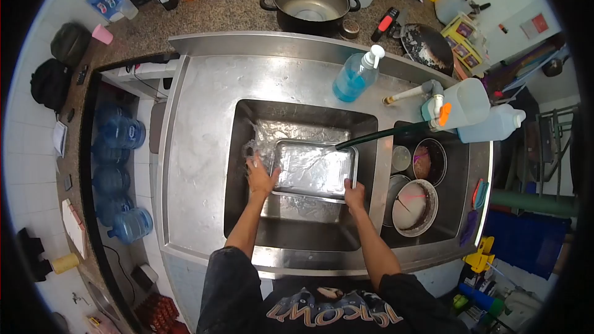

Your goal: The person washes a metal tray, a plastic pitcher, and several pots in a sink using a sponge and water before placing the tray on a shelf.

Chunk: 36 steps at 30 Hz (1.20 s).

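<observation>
A shallow rectangular metal tray (315, 170) is held over the sink basin (297, 229), with water running across its shiny surface. My right hand (354, 196) grips its near right corner, thumb over the rim. At the tray's left side, my left hand (261, 177) has its fingers stretched out and apart, thumb close to the rim. Splashing water and froth show just beyond those fingertips. A dark green hose (383, 135) reaches in from the right, its end at the tray's far edge.
A soap pump bottle (356, 77) with blue liquid stands behind the basin. In the right basin sit several used pots, including a round pan (414, 208) holding cloudy liquid. The tap (437, 102) has an orange handle. A black-handled pot (311, 6) rests on the back counter.
</observation>
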### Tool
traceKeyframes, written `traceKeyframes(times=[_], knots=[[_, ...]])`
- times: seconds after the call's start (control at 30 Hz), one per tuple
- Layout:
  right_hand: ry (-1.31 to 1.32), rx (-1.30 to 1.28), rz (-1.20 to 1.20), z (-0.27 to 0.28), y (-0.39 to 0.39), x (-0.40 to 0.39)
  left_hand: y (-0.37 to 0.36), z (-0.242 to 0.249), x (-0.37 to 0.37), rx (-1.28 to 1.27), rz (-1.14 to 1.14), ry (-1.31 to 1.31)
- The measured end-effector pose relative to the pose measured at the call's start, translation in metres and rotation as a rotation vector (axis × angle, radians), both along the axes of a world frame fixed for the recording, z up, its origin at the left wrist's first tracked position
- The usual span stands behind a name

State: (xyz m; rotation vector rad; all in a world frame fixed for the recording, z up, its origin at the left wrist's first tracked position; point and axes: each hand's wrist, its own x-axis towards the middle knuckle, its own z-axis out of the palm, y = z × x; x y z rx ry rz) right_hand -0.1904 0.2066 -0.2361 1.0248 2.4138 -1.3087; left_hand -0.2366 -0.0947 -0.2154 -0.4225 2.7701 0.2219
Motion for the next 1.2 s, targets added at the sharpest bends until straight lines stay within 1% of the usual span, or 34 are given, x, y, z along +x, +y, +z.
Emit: traceKeyframes(times=[0.03, 0.07, 0.1, 0.17, 0.2, 0.23, 0.27, 0.3, 0.37, 0.4, 0.43, 0.47, 0.5, 0.53, 0.57, 0.6, 0.63, 0.67, 0.7, 0.73, 0.77, 0.8, 0.83, 0.87, 0.9, 0.97, 1.0, 1.03, 1.07, 1.1, 1.13, 1.17, 1.2], knots=[[0.005, 0.006, -0.002, -0.005, -0.002, -0.007, -0.016, -0.034, 0.0, 0.378, 0.187, 0.041], [0.035, -0.085, 0.021, 0.0, -0.007, -0.011, -0.028, -0.052, 0.004, 0.754, 0.372, 0.075], [0.032, -0.092, 0.012, -0.008, -0.007, -0.012, -0.034, -0.05, 0.011, 0.747, 0.364, 0.07], [-0.018, -0.167, 0.08, -0.023, -0.012, -0.028, -0.038, -0.046, 0.011, 1.079, 0.336, 0.191], [-0.017, -0.172, 0.07, -0.021, -0.019, -0.033, -0.033, -0.02, 0.012, 1.062, 0.331, 0.272], [-0.015, -0.042, 0.202, -0.015, -0.025, -0.041, -0.027, 0.006, 0.014, 1.005, 0.299, 0.344], [-0.01, 0.09, 0.333, -0.009, -0.031, -0.051, -0.022, 0.013, 0.02, 0.908, 0.288, 0.399], [-0.007, 0.089, 0.321, -0.006, -0.042, -0.058, -0.015, 0.019, 0.026, 0.811, 0.275, 0.453], [-0.06, 0.53, 0.468, -0.004, -0.076, -0.069, 0.022, 0.098, 0.034, 0.792, 0.444, 0.432], [-0.067, 0.528, 0.456, -0.011, -0.093, -0.069, 0.036, 0.103, 0.041, 0.765, 0.429, 0.505], [-0.016, 0.523, 0.426, -0.027, -0.112, -0.072, 0.046, 0.106, 0.046, 0.738, 0.413, 0.58], [0.038, 0.519, 0.392, -0.038, -0.129, -0.077, 0.054, 0.113, 0.049, 0.762, 0.415, 0.562], [0.18, 0.223, 0.411, -0.043, -0.145, -0.075, 0.06, 0.117, 0.051, 0.785, 0.418, 0.54], [0.321, -0.073, 0.423, -0.046, -0.16, -0.068, 0.062, 0.104, 0.051, 0.652, 0.324, 0.733], [0.389, -0.046, 0.558, -0.041, -0.178, -0.056, 0.058, 0.094, 0.05, 0.658, 0.316, 0.735], [0.461, -0.015, 0.7, -0.029, -0.189, -0.046, 0.053, 0.086, 0.049, 0.681, 0.411, 0.7], [0.469, -0.012, 0.697, -0.007, -0.187, -0.036, 0.046, 0.079, 0.052, 0.699, 0.504, 0.661], [0.421, -0.013, 0.882, 0.025, -0.18, -0.026, 0.037, 0.074, 0.054, 0.688, 0.467, 0.75], [0.371, -0.008, 1.067, 0.045, -0.171, -0.022, 0.031, 0.081, 0.057, 0.818, 0.531, 0.716], [0.141, 0.19, 1.048, 0.05, -0.164, -0.024, 0.029, 0.097, 0.063, 0.857, 0.506, 0.766], [0.155, 0.195, 1.036, 0.039, -0.149, -0.02, 0.026, 0.112, 0.066, 0.896, 0.476, 0.822], [0.156, 0.182, 0.988, 0.01, -0.126, -0.023, 0.023, 0.119, 0.067, 0.906, 0.453, 0.844], [0.156, 0.163, 0.934, -0.003, -0.112, -0.024, 0.018, 0.126, 0.074, 0.862, 0.288, 0.897], [0.276, 0.242, 0.981, 0.01, -0.107, -0.02, 0.011, 0.131, 0.086, 0.813, 0.121, 0.938], [0.294, 0.253, 0.957, 0.014, -0.106, -0.023, 0.003, 0.134, 0.092, 0.823, 0.092, 0.95], [0.286, -0.041, 0.651, 0.022, -0.101, -0.027, -0.017, 0.135, 0.104, 0.702, -0.303, 0.965], [0.484, -0.02, 0.424, 0.036, -0.102, -0.024, -0.024, 0.139, 0.107, 0.703, -0.388, 1.023], [0.505, -0.009, 0.407, 0.042, -0.101, -0.031, -0.03, 0.144, 0.112, 0.729, -0.472, 1.046], [0.615, -0.422, 0.265, 0.033, -0.097, -0.04, -0.035, 0.151, 0.115, 0.78, -0.562, 1.1], [0.637, -0.671, 0.204, 0.052, -0.088, -0.042, -0.038, 0.157, 0.117, 0.834, -0.653, 1.146], [0.645, -0.916, 0.129, 0.071, -0.079, -0.044, -0.041, 0.162, 0.12, 0.844, -0.677, 1.145], [0.661, -0.913, 0.11, 0.077, -0.072, -0.04, -0.044, 0.166, 0.124, 0.905, -0.675, 1.166], [0.642, -0.729, 0.232, 0.083, -0.064, -0.038, -0.045, 0.17, 0.125, 0.965, -0.67, 1.192]])
